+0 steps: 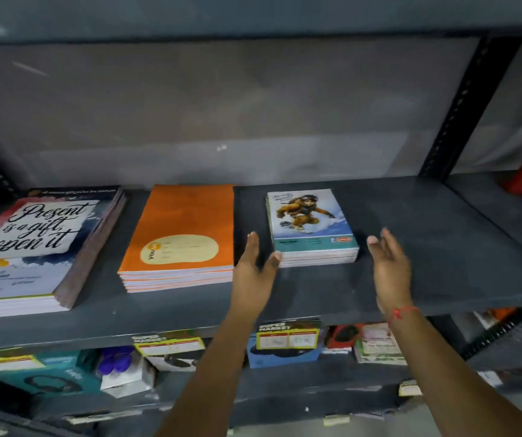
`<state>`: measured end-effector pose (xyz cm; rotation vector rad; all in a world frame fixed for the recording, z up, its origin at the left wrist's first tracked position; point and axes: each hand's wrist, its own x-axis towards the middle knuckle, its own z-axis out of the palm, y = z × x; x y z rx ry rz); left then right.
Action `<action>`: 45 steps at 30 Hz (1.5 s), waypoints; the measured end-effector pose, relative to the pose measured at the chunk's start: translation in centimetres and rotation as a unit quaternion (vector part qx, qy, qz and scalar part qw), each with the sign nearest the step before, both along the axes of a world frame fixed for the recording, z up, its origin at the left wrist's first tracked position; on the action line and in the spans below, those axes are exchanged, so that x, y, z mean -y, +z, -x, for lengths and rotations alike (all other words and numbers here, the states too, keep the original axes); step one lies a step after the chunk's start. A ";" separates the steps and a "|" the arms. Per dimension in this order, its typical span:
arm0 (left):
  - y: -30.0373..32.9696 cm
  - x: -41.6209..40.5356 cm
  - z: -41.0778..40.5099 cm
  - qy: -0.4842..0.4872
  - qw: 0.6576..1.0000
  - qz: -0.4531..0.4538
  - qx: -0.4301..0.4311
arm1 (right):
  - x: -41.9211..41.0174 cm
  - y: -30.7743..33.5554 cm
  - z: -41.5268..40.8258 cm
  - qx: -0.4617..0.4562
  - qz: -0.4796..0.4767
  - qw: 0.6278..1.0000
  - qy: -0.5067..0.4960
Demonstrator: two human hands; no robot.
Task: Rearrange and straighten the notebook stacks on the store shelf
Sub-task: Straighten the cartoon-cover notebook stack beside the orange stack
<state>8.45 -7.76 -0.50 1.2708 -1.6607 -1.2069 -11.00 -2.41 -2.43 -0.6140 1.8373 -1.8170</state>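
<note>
From the head camera, three notebook piles lie on the dark shelf across the middle of the frame: a large stack with a script-lettered cover at the left, an orange stack at centre left, and a small stack with a cartoon cover right of centre. The small stack sits slightly twisted, and its lower books peek out at the front edge.

The likely slip is uneven pressure — if one palm closes on the small stack before the other, the thin top books could skate sideways or fan out rather than square up. A push from the left side might also shove it further right, away from the orange pile. A hard squeeze could bow the soft covers.

The left hand is open, fingers straight and together; its thumb appears to rest at the stack's lower left corner, though true contact is hard to confirm. The right hand is also open and loosely spread, just beside the stack's right edge but apart from it — it grasps nothing. A red thread circles that wrist. Boxed goods fill the lower shelf at the bottom of the frame.
</note>
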 end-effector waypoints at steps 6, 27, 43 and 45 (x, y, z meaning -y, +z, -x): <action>-0.9 0.1 4.1 0.061 0.986 -0.108 -0.108 | 0.8 -0.2 1.6 0.015 -0.056 0.983 0.175; -2.2 0.2 4.2 0.077 0.996 -0.039 -0.034 | 1.1 -1.7 3.0 -0.063 -0.078 0.953 0.287; -0.7 -0.6 5.5 0.045 0.979 -0.130 -0.153 | 1.2 -0.4 1.7 0.004 -0.071 0.971 0.230; -1.1 -0.7 5.8 0.053 0.971 -0.143 -0.183 | 1.4 -0.7 1.6 0.018 -0.063 0.972 0.224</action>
